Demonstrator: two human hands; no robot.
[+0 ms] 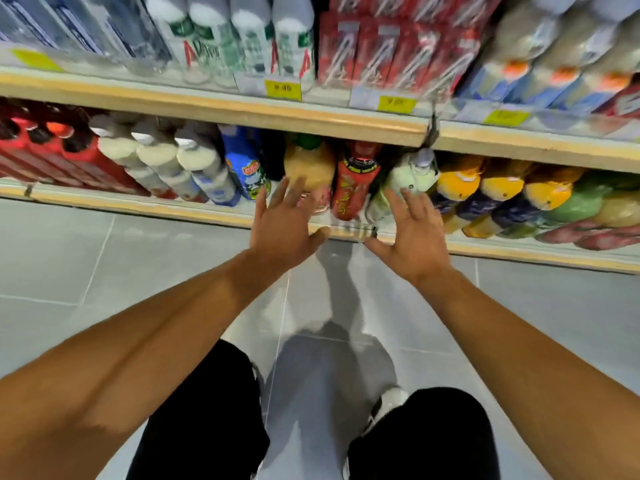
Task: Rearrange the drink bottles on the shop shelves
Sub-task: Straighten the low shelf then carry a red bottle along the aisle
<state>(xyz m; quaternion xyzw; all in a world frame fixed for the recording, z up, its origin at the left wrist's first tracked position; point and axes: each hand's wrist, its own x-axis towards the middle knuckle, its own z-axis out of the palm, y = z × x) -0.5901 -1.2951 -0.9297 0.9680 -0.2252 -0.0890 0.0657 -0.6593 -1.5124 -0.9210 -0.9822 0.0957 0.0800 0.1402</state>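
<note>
Bottles point(356, 181) on lower shelf point(207, 211); hands point(349, 226) before them, upper shelf point(242, 109) above

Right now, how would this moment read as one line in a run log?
stage: reaching to lower shelf | left hand: open, before peach bottle | right hand: open, before pale green bottle | red bottle: between, untouched

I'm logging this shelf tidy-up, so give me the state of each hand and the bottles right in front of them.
left hand: open, fingers spread, holding nothing
right hand: open, fingers spread, holding nothing
red bottle: standing on the lower shelf, ungripped
orange-juice bottle: on shelf, behind left fingers
pale green bottle: on shelf, behind right fingers
</note>
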